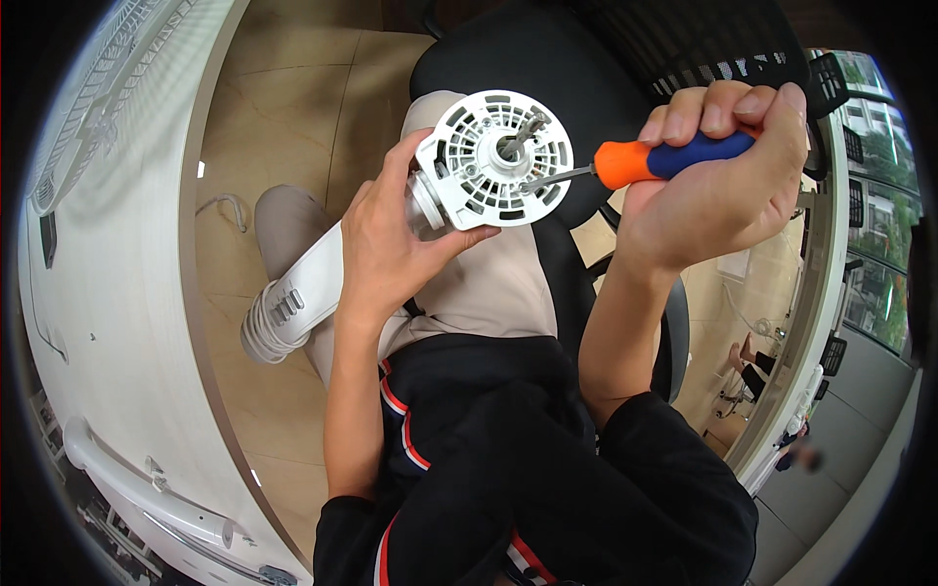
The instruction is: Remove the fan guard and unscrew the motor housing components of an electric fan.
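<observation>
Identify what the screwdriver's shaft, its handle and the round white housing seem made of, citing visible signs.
Shaft: probably steel, grey with metallic sheen. Handle: plastic or rubber, smooth orange and blue. Housing: likely plastic, satin white, moulded-looking slots.

Bright, mostly even indoor light — fisheye view, black corners.
Daylight shows in the windows (884,225), across from the white table (117,313), whose long edge bows with the lens — the motor housing (496,176) is crisp, the outer rim soft.
</observation>
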Motion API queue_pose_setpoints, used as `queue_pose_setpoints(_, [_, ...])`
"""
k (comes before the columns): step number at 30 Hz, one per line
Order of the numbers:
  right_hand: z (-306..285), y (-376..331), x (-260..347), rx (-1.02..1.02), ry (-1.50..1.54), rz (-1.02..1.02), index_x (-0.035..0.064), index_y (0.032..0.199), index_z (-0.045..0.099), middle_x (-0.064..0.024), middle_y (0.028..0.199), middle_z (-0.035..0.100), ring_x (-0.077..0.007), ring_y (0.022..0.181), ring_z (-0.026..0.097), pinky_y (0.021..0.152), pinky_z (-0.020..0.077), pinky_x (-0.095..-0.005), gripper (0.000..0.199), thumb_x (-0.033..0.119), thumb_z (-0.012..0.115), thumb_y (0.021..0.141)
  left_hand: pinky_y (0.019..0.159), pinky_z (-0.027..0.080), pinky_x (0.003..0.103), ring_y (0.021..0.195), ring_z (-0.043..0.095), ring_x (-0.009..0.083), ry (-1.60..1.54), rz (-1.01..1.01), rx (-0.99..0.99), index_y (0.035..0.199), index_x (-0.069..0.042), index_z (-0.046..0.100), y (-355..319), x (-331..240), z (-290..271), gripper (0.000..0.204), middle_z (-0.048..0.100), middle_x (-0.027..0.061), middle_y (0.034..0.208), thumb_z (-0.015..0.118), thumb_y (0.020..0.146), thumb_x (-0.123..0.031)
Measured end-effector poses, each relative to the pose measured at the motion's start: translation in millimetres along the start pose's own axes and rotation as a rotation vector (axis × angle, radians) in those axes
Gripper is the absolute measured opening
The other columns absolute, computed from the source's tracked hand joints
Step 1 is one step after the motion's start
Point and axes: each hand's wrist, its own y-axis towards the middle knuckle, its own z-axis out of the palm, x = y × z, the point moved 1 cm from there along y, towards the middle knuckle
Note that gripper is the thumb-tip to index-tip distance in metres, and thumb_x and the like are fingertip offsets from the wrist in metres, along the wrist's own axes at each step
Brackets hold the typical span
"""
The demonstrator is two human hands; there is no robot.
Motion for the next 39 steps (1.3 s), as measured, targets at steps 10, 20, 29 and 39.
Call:
queue_pose_setpoints(10, [15.6, -24.2, 13.5, 0.525, -0.103, -0.203, 0.0005, 0.079, 0.048, -0.0111, 0.062, 0.047, -0.012, 0.045, 0.037, 0.041, 0.0405, -0.0266, 0.035, 0.018, 0.035, 0.107, 0.08, 0.054, 0.038, 0.087, 0.068, 0.0296, 0.006, 0.033, -0.031, 0.141, -0.009, 0.056, -2.9, 0.5, -3.4, 0.095, 0.075, 0.0086, 0.113, 0.1, 0.061, -0.037])
queue_pose_setpoints(20, [7.4, 18.1, 0.1, 1.188, 0.544, 0.402, 0.009, 0.073, 0.044, -0.0075, 0.063, 0.049, -0.0126, 0.05, 0.036, 0.045, 0.0346, -0.0264, 0.032, 0.017, 0.035, 0.103, 0.077, 0.052, 0.038, 0.081, 0.067, 0.0277, 0.0, 0.042, -0.024, 0.139, -0.01, 0.057, -1.7, -4.6, -2.0, 0.092, 0.076, 0.0076, 0.105, 0.098, 0.062, -0.036])
queue_pose_setpoints(29, [17.9, 14.4, -10.5, 1.398, 0.981, 0.571, 0.0011, 0.061, 0.051, -0.0059, 0.048, 0.052, -0.0107, 0.038, 0.044, 0.037, 0.0318, -0.0248, 0.023, -0.002, 0.058, 0.083, 0.076, 0.05, 0.038, 0.079, 0.065, 0.0275, 0.017, 0.049, -0.027, 0.14, -0.01, 0.057, -7.0, -4.1, -3.4, 0.093, 0.075, 0.0077, 0.107, 0.098, 0.06, -0.036])
queue_pose_setpoints(39, [11.3, -6.4, 30.7, 0.712, -0.084, 0.337, 0.0003, 0.084, 0.055, -0.0139, 0.072, 0.059, -0.0203, 0.066, 0.059, 0.067, 0.0536, -0.034, 0.045, 0.022, 0.027, 0.112, 0.081, 0.053, 0.039, 0.084, 0.067, 0.0312, -0.021, 0.055, -0.009, 0.141, -0.009, 0.055, -2.2, -3.2, -4.4, 0.095, 0.075, 0.0101, 0.112, 0.099, 0.062, -0.037])
